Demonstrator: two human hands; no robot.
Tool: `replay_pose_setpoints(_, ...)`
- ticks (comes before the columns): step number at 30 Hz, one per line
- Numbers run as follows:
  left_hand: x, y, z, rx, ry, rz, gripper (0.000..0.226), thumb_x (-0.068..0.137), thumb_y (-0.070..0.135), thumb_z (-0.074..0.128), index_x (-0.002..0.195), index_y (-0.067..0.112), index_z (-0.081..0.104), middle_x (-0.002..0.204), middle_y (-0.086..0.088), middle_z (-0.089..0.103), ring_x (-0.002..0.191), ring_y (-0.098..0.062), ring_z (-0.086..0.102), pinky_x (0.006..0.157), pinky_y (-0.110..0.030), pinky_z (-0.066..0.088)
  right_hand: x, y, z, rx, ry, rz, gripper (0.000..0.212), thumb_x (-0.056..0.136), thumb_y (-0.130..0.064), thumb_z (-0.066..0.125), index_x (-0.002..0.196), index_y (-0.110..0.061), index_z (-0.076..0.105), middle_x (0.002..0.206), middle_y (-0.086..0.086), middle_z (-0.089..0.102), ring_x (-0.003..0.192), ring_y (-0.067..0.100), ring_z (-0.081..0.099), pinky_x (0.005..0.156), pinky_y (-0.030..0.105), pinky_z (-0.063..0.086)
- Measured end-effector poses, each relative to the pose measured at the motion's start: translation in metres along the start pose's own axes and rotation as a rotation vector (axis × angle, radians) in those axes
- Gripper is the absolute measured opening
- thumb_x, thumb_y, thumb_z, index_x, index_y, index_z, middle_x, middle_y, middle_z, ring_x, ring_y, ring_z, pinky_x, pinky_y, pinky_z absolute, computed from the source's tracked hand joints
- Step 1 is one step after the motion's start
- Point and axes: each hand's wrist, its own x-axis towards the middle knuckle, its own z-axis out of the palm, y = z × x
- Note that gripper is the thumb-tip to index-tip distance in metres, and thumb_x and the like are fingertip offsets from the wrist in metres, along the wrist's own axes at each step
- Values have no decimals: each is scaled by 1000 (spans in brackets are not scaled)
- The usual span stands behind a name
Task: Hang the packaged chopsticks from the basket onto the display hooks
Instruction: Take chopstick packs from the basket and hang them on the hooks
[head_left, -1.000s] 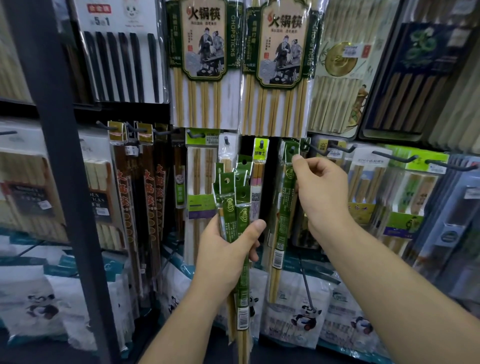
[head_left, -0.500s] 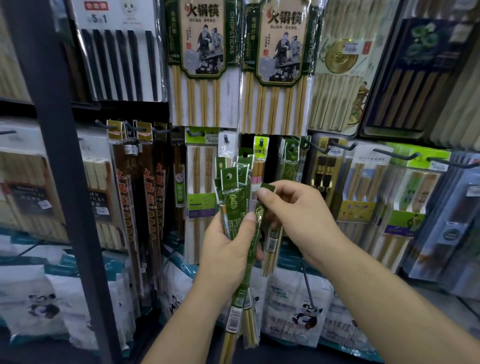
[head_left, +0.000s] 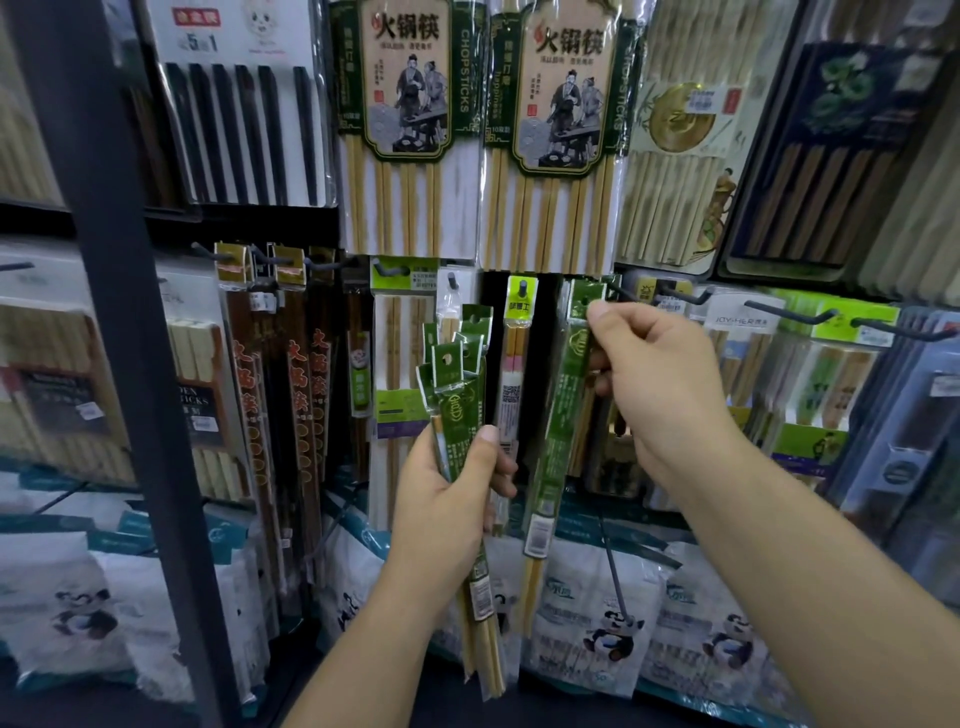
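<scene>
Green chopstick pack (head_left: 563, 405) hangs near-upright, header up (right hand (head_left: 660, 384) fingers pinching it); left hand (head_left: 441, 499) grips bundle (head_left: 460, 395).

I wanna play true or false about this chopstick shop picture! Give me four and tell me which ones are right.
1. The left hand holds a bunch of green packs. True.
2. The right hand is empty. False: it pinches the top of a single green pack, near a hook.
3. The bags at the bottom show pandas. True.
4. The big packs up top say FORKS. False: they say CHOPSTICKS.
</scene>
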Motion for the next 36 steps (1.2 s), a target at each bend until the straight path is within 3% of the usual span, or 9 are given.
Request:
replay_pose_setpoints(5,-1,-1,0,5,-22,-4,18,103,31,60,93,17,62,78,-2,72,64,-15,65,49,-25,47,12,-3,4,-71,37,15,31,102,-30,61,85,-7,73,61,0,55,50,5,46,63,23,45)
replay_pose_setpoints(9,-1,0,1,4,-22,-7,17,102,34,61,87,27,64,78,-3,72,63,-15,65,49,-25,47,18,1,4,-108,37,-5,40,103,-29,58,96,9,66,69,11,48,54,16,37,51,13,42)
replay_pose_setpoints(12,-2,2,0,-4,-26,-2,23,103,34,61,81,36,64,77,-3,72,63,-14,64,49,-24,47,22,5,4,-115,46,-33,43,103,-28,57,100,14,61,69,11,47,60,18,37,63,17,42)
replay_pose_setpoints(18,-4,6,1,-22,-52,-11,25,103,32,62,78,35,63,68,2,65,55,-10,57,47,-22,45,22,10,5,-207,54,-113,44,103,-29,56,83,10,58,65,12,44,63,21,47,66,24,46)
replay_pose_setpoints(27,-5,8,2,-23,-63,-27,25,101,36,63,76,41,63,69,4,64,55,-10,56,49,-22,45,25,6,8,-230,85,-161,47,104,-30,52,69,-1,39,61,8,31,60,21,31,69,35,42)
replay_pose_setpoints(29,-5,7,2,-24,-65,-29,26,101,35,63,76,41,63,68,4,65,55,-10,56,48,-22,45,25,5,8,-240,83,-169,48,105,-30,51,68,-2,38,58,8,31,58,21,30,68,37,45)
replay_pose_setpoints(31,-5,7,2,-24,-66,-25,26,102,34,63,77,41,64,69,4,65,55,-10,56,48,-22,45,24,6,8,-259,79,-178,50,105,-31,50,69,1,38,58,9,34,56,21,32,77,44,55)
replay_pose_setpoints(33,-5,6,2,-23,-64,-22,25,101,34,63,77,41,64,69,4,65,55,-10,56,48,-22,46,22,6,7,-277,77,-187,50,105,-30,49,65,-6,35,53,2,32,52,20,30,89,50,55)
replay_pose_setpoints(36,-5,5,2,-26,-66,-20,23,101,36,64,78,41,64,69,4,65,55,-9,56,49,-22,46,22,5,6,-312,91,-233,51,105,-29,50,60,-14,32,47,-6,28,47,14,26,85,46,55)
